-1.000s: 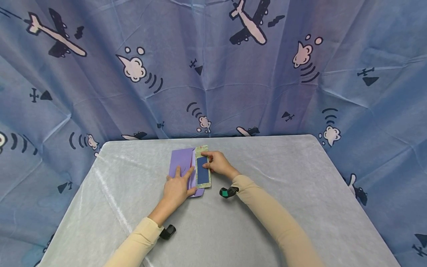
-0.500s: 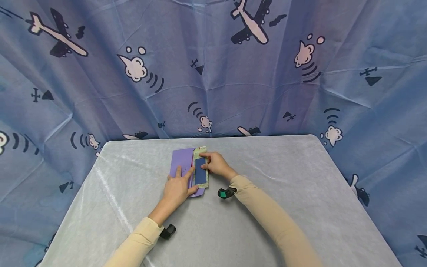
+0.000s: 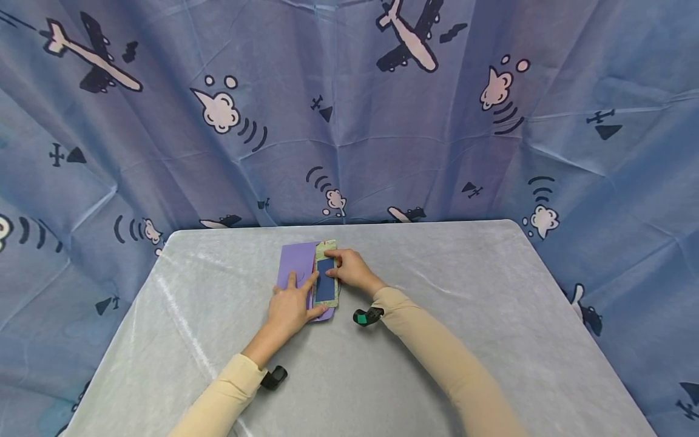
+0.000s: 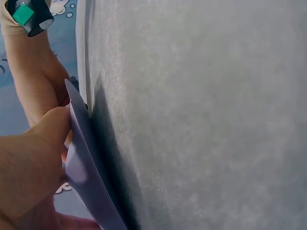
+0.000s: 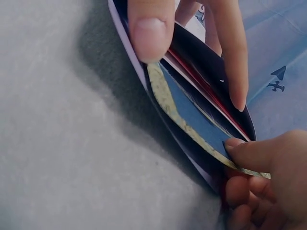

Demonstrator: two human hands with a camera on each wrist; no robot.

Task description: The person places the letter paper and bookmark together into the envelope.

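Observation:
A purple envelope (image 3: pixel 292 260) lies near the far edge of the table. My left hand (image 3: pixel 288 309) rests on it with fingers spread. In the right wrist view, the left thumb (image 5: pixel 151 38) and a finger lie at the parted mouth of the envelope. My right hand (image 3: pixel 354 270) pinches the right side of a yellow-green patterned card with a blue panel (image 3: pixel 326 282). That card sits partly in the mouth, its left edge hidden. Further inside, a red edge (image 5: pixel 184 62) and a pale edge show. From the left wrist only the envelope's side (image 4: pixel 86 163) is visible.
A grey cloth covers the table (image 3: pixel 382 376). Behind it hangs a blue curtain (image 3: pixel 371 158) printed with airplanes. Black wrist devices (image 3: pixel 275 377) sit by both sleeves.
My right hand has moved slightly left, and the patterned card has shifted left with it, further into the envelope. The left hand has stayed almost still on the envelope.

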